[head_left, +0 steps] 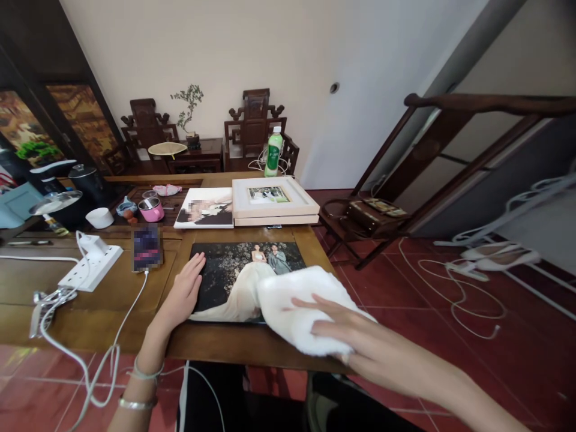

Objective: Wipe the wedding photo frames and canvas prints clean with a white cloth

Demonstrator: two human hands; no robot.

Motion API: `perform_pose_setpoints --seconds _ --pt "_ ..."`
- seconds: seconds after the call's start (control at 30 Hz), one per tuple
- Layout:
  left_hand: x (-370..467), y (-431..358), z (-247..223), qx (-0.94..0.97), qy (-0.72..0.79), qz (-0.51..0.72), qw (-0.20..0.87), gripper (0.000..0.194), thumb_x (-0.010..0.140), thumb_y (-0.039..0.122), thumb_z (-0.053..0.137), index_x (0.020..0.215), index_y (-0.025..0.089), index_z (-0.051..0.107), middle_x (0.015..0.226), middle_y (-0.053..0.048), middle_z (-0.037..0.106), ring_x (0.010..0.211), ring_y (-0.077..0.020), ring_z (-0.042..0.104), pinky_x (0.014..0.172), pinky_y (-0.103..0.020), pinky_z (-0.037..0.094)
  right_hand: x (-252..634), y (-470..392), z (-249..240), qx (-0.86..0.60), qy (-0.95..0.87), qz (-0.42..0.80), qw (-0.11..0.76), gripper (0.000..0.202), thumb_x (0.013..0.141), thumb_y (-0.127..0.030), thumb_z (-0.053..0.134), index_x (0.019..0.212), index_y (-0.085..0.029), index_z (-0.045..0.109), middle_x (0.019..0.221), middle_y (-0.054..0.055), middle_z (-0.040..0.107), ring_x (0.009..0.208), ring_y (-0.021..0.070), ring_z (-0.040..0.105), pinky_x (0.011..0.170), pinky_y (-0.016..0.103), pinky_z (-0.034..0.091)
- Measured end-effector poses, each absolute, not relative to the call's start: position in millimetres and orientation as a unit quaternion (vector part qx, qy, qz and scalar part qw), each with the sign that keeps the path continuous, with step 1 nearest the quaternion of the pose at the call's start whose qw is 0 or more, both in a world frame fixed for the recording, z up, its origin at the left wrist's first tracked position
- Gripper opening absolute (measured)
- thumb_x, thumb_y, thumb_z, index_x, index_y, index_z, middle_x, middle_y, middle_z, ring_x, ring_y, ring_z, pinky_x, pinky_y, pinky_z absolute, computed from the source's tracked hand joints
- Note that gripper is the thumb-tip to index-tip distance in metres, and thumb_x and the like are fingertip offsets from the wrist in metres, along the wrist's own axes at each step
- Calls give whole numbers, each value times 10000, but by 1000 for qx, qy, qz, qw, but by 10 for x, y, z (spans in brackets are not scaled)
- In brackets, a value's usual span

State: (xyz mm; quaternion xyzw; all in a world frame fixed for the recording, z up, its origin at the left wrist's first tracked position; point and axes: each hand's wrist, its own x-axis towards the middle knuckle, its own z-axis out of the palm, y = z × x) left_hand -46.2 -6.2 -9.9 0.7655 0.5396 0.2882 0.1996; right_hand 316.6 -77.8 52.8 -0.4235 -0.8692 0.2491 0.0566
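Note:
A dark wedding photo panel (225,273) lies flat near the front edge of the wooden table (216,345). Along its left edge rests my left hand (185,291), fingers stretched out and laid on the panel's side. My right hand (335,324) grips a fluffy white cloth (297,294), which covers the panel's lower right corner and hangs past its edge. Part of my right thumb and palm is hidden by the cloth. Behind the panel sit a white photo print (204,208) and stacked light wood picture frames (275,202).
To the left are a power strip (91,267) with white cables, a phone (147,247), a pink cup (151,209) and a white bowl (99,217). A green bottle (273,153) stands behind the frames. At right is a wooden chair (432,144) on the red tiled floor.

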Motion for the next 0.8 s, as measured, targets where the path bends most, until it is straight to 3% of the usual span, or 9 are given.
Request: perform_pose_setpoints --seconds 0.13,0.37,0.53,0.7,0.8 --pt "-466 -68 -100 766 537 289 201 449 975 317 288 1399 216 398 1517 -86 334 1418 -216 255 1151 -512 195 3054 -240 386 -397 -896 181 81 568 651 -10 444 1146 -215 632 1496 77 354 1404 298 193 1092 523 306" --pt "-464 -66 -110 765 535 301 196 441 978 320 290 1396 239 403 1507 -75 356 1421 -207 253 1154 -498 200 2927 499 210 -380 -909 81 149 494 688 -23 434 1133 -151 606 1395 169 485 1368 287 315 1103 570 235" --pt "-458 -63 -118 760 545 294 200 448 975 311 289 1398 213 396 1513 -85 343 1423 -211 246 1153 -502 202 2873 212 230 -391 -906 74 145 527 635 7 428 1109 -132 610 1409 189 461 1366 292 319 1118 555 220" --pt "-449 -64 -118 760 544 295 197 451 972 309 291 1396 201 402 1509 -96 349 1419 -216 258 1148 -500 216 3022 -577 327 -381 -904 164 99 476 605 7 451 953 -226 677 1473 54 400 1395 288 239 1112 532 270" --pt "-454 -68 -113 763 541 294 195 450 971 312 291 1399 222 401 1511 -89 347 1417 -221 262 1144 -512 215 3168 -939 369 -392 -888 210 113 494 654 -35 503 1026 -304 685 1436 2 449 1335 278 372 1078 471 367"
